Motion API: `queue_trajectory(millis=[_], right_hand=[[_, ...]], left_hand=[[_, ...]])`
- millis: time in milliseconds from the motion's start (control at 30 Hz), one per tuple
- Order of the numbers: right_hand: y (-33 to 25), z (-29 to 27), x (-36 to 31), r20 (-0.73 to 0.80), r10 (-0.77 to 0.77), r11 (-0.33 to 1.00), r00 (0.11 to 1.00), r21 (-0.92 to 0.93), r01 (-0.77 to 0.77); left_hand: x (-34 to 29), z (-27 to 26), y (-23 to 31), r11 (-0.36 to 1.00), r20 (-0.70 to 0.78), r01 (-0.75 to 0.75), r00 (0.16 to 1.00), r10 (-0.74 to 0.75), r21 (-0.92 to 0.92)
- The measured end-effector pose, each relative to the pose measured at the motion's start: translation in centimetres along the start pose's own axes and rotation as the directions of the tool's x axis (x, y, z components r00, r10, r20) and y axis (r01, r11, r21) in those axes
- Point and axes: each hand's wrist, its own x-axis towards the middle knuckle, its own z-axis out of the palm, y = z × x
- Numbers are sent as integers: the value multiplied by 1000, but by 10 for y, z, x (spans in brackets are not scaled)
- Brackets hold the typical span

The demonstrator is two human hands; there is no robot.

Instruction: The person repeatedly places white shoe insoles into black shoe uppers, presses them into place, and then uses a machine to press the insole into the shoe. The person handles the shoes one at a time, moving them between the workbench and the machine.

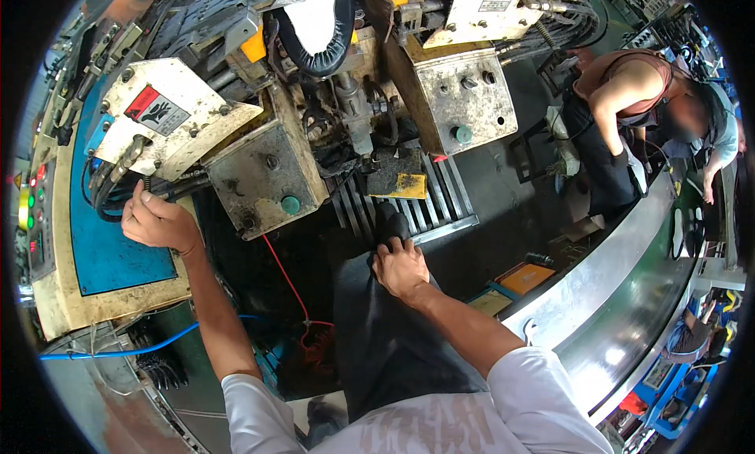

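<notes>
My left hand is raised beside the left side of a worn cream machine, fingers curled in, their tips at a small ribbed hose end. Whatever is between them is mostly hidden. Just above is a metal hose fitting on a cream plate with a red-and-white warning label. My right hand rests palm down on my dark-trousered knee, fingers spread and holding nothing. At the top of the machine, a black leather piece with a pleated edge curves around a white form.
Two grimy control boxes with green buttons flank the machine's middle. A yellow-edged pedal sits over a metal grate. At right, a conveyor with a wrench curves past a seated person. A blue air hose crosses lower left.
</notes>
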Motion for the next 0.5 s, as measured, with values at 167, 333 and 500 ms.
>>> queue_trajectory(millis=[167,333,500], right_hand=[[2,5,0,-16,-3,1000,1000,2,4],[3,-1,-5,-43,-26,996,999,80,29],[58,-14,-53,-323,13,870,946,470,149]], left_hand=[[0,0,0,1000,5,9,1000,-9,0],[0,1,-4,1000,18,-6,1000,6,-1],[-1,-3,-7,996,29,-90,996,90,6]])
